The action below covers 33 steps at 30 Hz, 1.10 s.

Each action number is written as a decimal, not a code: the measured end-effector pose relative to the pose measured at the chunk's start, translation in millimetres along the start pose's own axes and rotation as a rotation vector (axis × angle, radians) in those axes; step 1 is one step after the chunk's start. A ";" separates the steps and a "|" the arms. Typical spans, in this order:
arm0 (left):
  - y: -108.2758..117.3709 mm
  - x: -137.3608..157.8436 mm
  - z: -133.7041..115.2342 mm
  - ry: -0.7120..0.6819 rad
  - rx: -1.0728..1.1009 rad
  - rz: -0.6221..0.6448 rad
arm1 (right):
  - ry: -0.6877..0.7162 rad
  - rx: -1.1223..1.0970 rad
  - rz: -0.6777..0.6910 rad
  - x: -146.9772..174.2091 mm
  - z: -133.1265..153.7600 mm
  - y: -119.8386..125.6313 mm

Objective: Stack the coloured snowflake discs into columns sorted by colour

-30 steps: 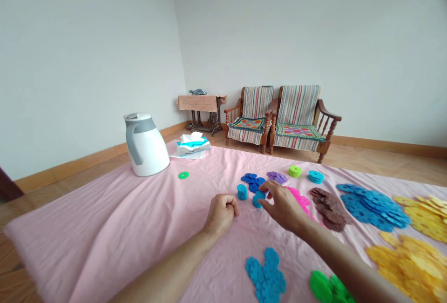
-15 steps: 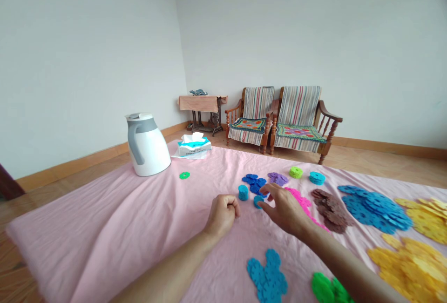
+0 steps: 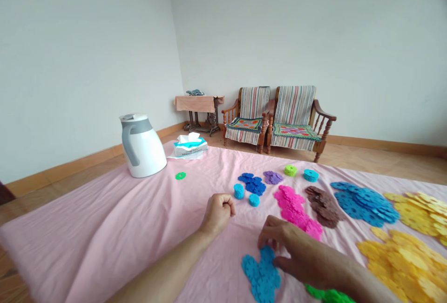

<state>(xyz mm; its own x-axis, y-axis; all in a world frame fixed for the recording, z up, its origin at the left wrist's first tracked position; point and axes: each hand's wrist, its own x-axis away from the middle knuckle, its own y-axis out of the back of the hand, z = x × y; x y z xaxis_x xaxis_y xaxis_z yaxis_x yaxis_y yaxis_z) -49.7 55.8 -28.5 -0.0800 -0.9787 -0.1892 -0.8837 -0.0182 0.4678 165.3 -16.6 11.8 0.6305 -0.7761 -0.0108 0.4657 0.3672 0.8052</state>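
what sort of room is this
Probably a living room in a home: two wooden armchairs with striped covers, a tissue box and a white jug on a pink cloth.

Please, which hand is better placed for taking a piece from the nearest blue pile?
Likely the right hand: it is open at the edge of that blue pile, while the left hand is curled, farther away.

Disc piles [image 3: 262, 276] right of jug [image 3: 148, 151]

2 wd armchairs [image 3: 296, 126] (striped covers [image 3: 296, 100]) nr pale wall [image 3: 244, 28]; brn flr [image 3: 366, 159].
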 end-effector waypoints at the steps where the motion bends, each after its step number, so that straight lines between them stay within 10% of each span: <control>1: 0.0 -0.1 -0.1 0.001 0.000 0.000 | -0.001 -0.004 0.005 -0.6 -0.4 -0.1; 21: -0.5 -2.5 3.7 -0.006 -0.003 0.000 | -0.144 -0.013 -0.034 -1.6 1.3 3.0; 33: -0.6 -0.8 4.8 -0.023 0.006 0.000 | -0.255 -0.314 -0.288 -22.2 -34.6 11.1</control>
<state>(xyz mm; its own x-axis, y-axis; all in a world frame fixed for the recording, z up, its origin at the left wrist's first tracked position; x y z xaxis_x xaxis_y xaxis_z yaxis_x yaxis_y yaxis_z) -51.3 57.6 -32.8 -0.0909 -0.9737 -0.2088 -0.8861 -0.0166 0.4631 177.9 22.4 0.5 0.2954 -0.9549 -0.0298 0.7878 0.2258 0.5731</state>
